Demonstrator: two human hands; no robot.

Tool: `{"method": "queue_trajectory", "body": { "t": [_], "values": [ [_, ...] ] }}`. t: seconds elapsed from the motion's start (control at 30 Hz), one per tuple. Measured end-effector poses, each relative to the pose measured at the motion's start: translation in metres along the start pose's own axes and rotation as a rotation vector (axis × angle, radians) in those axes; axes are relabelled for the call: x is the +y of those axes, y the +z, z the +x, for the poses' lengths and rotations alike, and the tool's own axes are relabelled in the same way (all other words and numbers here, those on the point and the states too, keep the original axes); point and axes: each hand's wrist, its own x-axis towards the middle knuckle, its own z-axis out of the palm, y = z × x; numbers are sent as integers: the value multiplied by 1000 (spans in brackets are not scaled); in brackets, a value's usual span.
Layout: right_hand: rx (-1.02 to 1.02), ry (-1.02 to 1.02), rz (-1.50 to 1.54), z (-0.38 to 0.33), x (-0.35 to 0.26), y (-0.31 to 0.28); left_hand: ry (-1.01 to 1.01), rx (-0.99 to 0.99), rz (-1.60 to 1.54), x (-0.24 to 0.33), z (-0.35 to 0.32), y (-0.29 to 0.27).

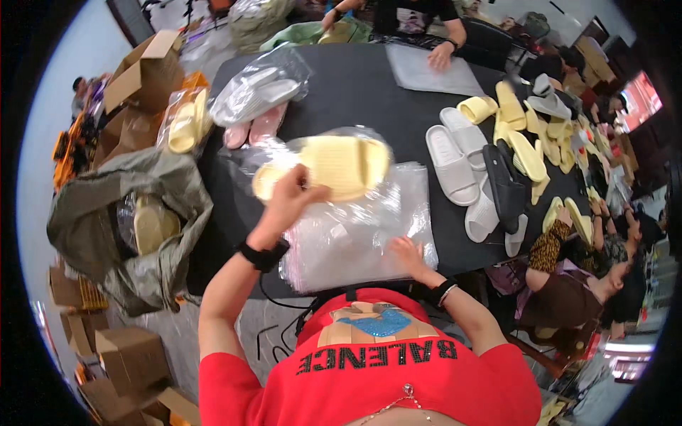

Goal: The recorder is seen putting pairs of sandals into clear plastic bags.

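Note:
My left hand pinches the near edge of a pair of pale yellow slippers in a clear plastic bag, thumb on top. The pair is held over a stack of clear plastic bags lying on the black table. Low over the right part of that stack is my right hand, slightly blurred, fingers apart and nothing in them. Beyond the yellow pair, bagged grey slippers lie partly on top of pink slippers.
At left, an open grey-green sack holds a bagged yellow slipper; another bagged yellow pair lies behind. Grey slippers, a black slipper and loose yellow slippers crowd the right side. Co-workers sit opposite and at right.

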Motion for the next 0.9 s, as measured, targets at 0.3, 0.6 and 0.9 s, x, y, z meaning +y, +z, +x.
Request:
{"method": "queue_trajectory", "body": {
  "t": [0.3, 0.6, 0.9],
  "values": [
    [265, 456, 1561, 14, -11, -63, 105, -127, 482, -89, -39, 73],
    [371, 549, 1218, 15, -14, -85, -637, 243, -75, -155, -57, 2],
    [497, 351, 666, 91, 7, -111, -571, -231, -322, -109, -45, 6]
  ]
}}
